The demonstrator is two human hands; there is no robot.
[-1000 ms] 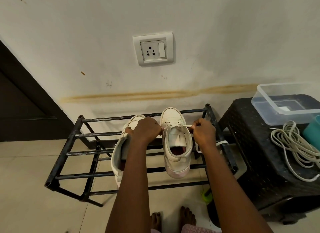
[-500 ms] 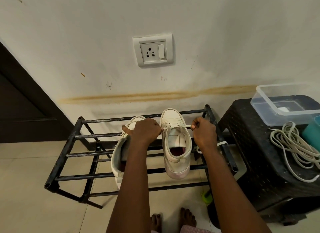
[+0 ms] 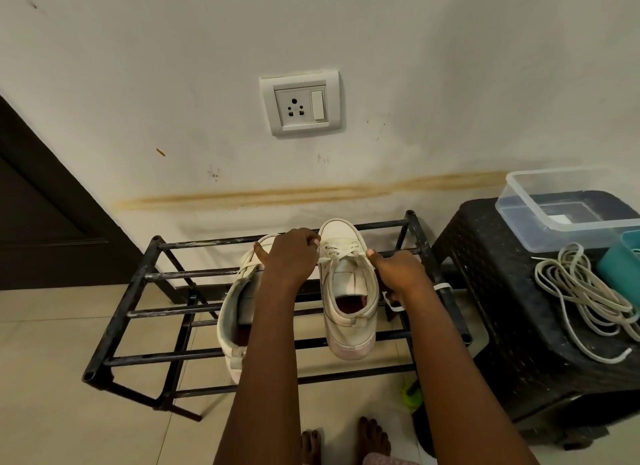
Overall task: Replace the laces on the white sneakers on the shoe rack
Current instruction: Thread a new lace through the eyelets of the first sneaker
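A big white wall (image 3: 450, 66) fills the top, with a long brown stain across it. Below is a pale tile floor (image 3: 52, 412). A dark door (image 3: 34, 222) is on the left.

A black shoe rack (image 3: 114, 326) made of bars stands against the wall. Just beside it, on the right, is a black stool (image 3: 519, 309). On the stool sit a clear tub (image 3: 519, 219), a blue-green cup (image 3: 620, 260) and a messy pile of pale cord (image 3: 581, 298).

Two white sneakers are on the top bars of the rack. The upright sneaker (image 3: 349, 329) stands flat, with its toe to the wall. The tipped sneaker (image 3: 228, 319) lies on its side just beside it, partly hidden under the left arm.

A white wall socket (image 3: 301, 104) is up above the shoes.

The left hand (image 3: 289, 260) is at the toe end of the upright sneaker. Its fingers are curled down and close together, and its thumb sticks out to the side. The tips touch the shoe by the lace (image 3: 341, 253), but I cannot tell if they pinch it.

The right hand (image 3: 401, 272) is on the other side of that shoe. Its thumb (image 3: 371, 254) meets the lace where the lace comes out of the top holes. Its fingers are curled under, closed on the lace, and a loop of lace hangs out below them.

Two bare feet (image 3: 374, 437) stand on the floor at the bottom.
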